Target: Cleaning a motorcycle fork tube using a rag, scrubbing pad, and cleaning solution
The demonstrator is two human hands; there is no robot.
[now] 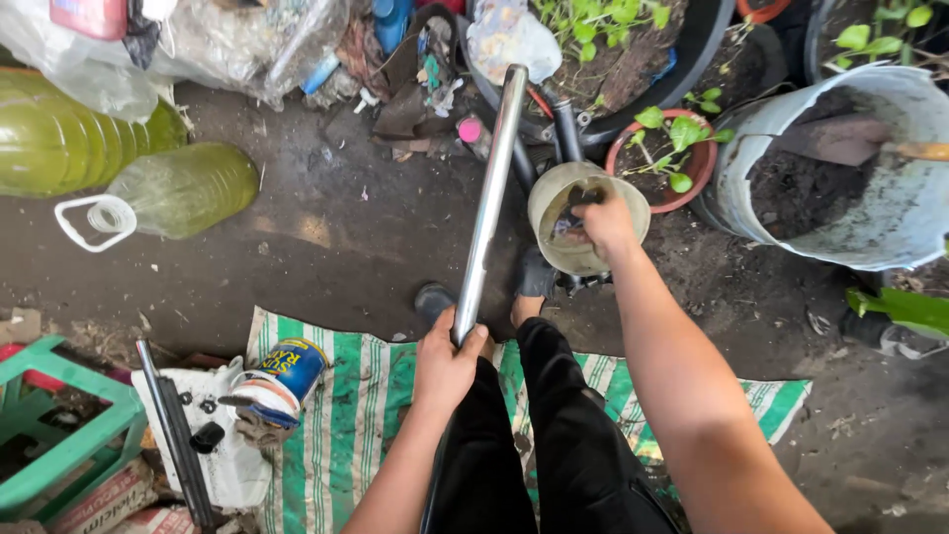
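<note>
While the left hand [447, 358] closes in a full fist round the lower end of the metal tube [488, 203], slanting up over the ground, the right arm stretches forward, right hand [603, 223] reaching into the pale container [554, 247], fingers curled, grasp unclear.

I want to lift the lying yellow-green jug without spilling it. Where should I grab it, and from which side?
Take the yellow-green jug by its white loop handle, probably coming from the lower left, where the neck points. The jug lies on its side on the dark ground, its body broad and smooth, so the loop beside the neck offers the only narrow part a hand can close around.
</note>
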